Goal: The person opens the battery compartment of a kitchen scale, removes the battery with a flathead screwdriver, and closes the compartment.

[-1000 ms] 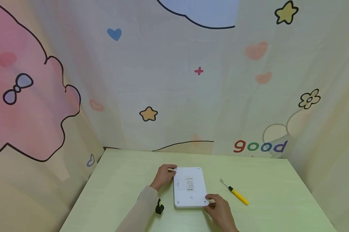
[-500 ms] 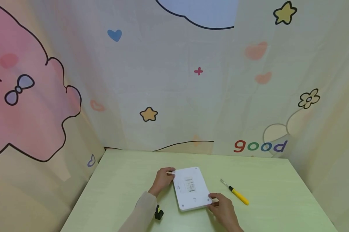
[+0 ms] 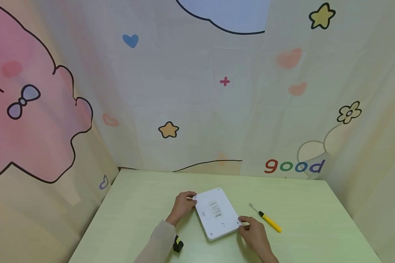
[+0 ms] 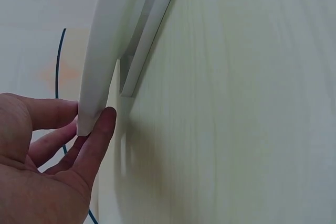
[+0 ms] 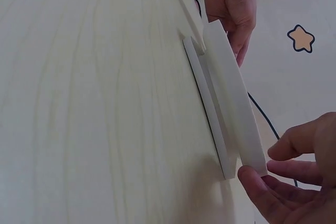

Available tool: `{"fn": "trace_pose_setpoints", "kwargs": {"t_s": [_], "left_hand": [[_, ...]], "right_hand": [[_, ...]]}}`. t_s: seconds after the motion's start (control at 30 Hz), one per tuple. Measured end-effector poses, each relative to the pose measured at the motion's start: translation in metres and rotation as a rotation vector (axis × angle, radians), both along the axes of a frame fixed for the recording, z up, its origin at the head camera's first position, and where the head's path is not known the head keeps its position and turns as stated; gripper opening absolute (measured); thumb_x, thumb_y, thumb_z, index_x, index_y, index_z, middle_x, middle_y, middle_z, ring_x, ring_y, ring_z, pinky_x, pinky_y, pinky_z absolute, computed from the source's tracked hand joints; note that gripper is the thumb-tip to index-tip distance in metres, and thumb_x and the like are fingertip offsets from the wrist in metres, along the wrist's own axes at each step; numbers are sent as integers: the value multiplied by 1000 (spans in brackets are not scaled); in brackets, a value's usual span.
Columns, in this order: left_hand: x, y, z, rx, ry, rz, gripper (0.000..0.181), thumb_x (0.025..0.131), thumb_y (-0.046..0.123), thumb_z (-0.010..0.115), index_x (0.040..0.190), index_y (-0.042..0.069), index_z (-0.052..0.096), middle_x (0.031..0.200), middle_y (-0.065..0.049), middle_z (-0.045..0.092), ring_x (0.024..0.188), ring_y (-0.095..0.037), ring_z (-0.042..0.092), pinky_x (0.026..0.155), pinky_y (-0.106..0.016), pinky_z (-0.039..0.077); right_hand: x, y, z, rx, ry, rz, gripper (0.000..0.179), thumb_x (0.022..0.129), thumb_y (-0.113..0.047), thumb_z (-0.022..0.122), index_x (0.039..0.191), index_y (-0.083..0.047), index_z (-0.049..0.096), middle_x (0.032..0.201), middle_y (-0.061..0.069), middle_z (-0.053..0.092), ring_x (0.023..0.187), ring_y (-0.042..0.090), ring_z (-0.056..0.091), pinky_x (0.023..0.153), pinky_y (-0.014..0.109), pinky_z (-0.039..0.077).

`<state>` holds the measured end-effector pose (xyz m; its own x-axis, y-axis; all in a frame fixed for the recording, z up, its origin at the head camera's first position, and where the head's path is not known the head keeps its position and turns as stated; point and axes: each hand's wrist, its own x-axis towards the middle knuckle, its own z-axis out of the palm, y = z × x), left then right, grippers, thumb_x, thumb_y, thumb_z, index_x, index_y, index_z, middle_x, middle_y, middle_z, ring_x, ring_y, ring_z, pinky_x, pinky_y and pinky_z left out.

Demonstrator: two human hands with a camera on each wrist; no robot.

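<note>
White device [image 3: 218, 214]: 2 hands [image 3: 181, 207] [image 3: 254, 233] pinching opp. corners.

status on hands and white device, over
Left hand, right hand gripping white device at diagonal corners. Label facing up. Yellow-handled tool apart, to the right.

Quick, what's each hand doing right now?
Left hand: pinching the white slab at one corner.
Right hand: pinching the same slab's opposite corner.

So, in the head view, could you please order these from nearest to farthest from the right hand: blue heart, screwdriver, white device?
1. White device: its right corner is pinched by the right hand.
2. Screwdriver: on the table, to the hand's right.
3. Blue heart: on the backdrop, at upper left.
</note>
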<state>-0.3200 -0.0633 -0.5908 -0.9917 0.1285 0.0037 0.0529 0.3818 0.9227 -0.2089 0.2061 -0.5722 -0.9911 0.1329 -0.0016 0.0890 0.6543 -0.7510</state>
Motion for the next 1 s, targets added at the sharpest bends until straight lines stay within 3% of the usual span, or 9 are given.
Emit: {"fn": "trace_pose_setpoints", "kwargs": {"t_s": [0.33, 0.67, 1.0], "left_hand": [[8, -3, 2, 6, -1, 19, 26, 86, 5, 70, 111, 0, 67, 110, -17, 67, 91, -23, 69, 68, -29, 56], [13, -6, 1, -20, 2, 21, 26, 85, 5, 70, 110, 0, 67, 106, -15, 68, 81, -16, 67, 66, -25, 53], [20, -7, 2, -8, -6, 36, 25, 85, 3, 68, 110, -1, 66, 106, -16, 68, 89, -21, 69, 69, -28, 54]], "right_hand": [[-9, 2, -3, -93, 23, -21, 31, 84, -10, 72, 115, -4, 69, 112, 15, 71, 86, 19, 71, 62, 23, 54], [-25, 9, -7, -67, 30, -27, 31, 85, -10, 70, 115, -2, 69, 113, 16, 70, 86, 21, 71, 67, 27, 57], [-37, 12, -7, -82, 19, -35, 30, 87, -12, 69, 115, -4, 69, 112, 16, 70, 82, 16, 69, 65, 25, 52]]}}
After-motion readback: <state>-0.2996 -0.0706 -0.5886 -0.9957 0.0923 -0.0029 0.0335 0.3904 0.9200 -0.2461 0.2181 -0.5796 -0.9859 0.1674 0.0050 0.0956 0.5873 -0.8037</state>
